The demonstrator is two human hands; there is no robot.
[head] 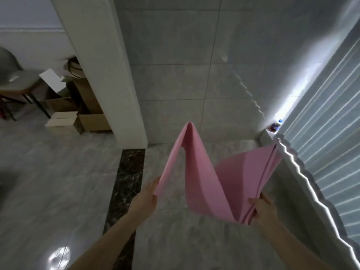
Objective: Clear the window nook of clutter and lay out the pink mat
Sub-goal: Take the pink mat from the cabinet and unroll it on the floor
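Left hand (147, 193) gripping pink mat (202, 178) edge, right hand (262, 208) pinching folds

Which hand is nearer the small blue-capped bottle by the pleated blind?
Right. The right hand is below the small blue-capped bottle; the left hand is farther off, toward the dark floor strip.

The pink mat (202, 178), partly unfolded in zigzag panels, is held above the grey tiled floor (58, 182). One edge is gripped by the left hand (149, 195), the folded stack by the right hand (263, 209). Cardboard boxes (78, 117) are seen beside a white pillar (109, 75).
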